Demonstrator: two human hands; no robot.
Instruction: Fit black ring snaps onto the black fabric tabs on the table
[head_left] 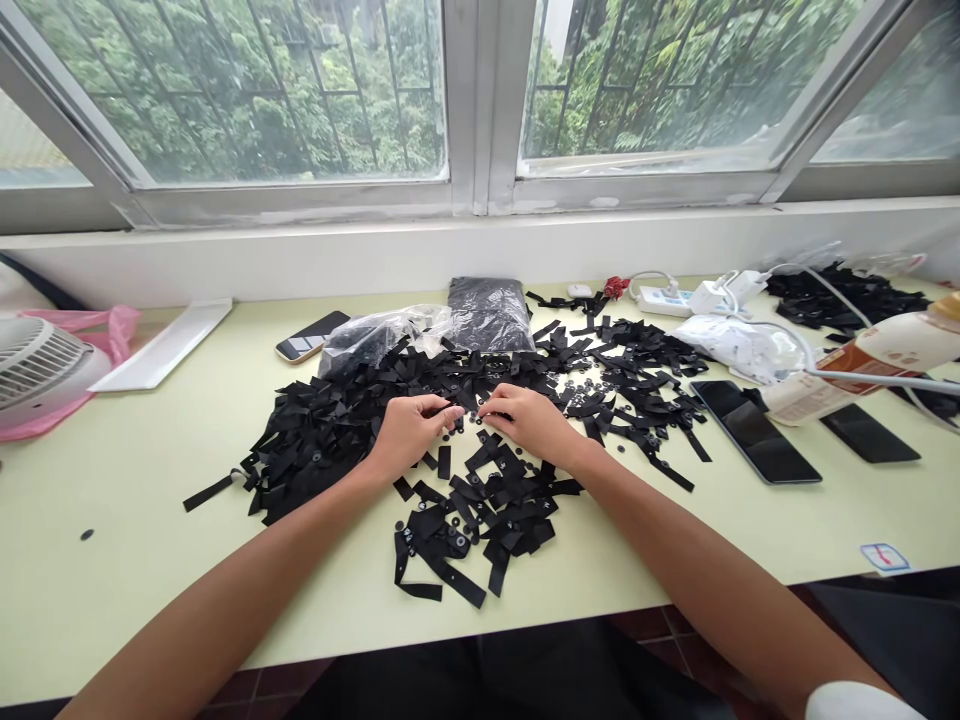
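Left hand (407, 431) and right hand (529, 420), fingers narrowed, grip unclear, seemingly picked among discs (478, 420) and strips (322, 440), which called for precise pinching!

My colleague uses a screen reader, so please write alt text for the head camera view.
A person's left hand and right hand, close but apart, are busy among many short black strips and small dark discs on a pale yellow-green table; a window is behind.

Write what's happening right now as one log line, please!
left grip: beside black fabric strips, hold unclear | right grip: beside small black discs, hold unclear | squarish plastic packet: beyond both
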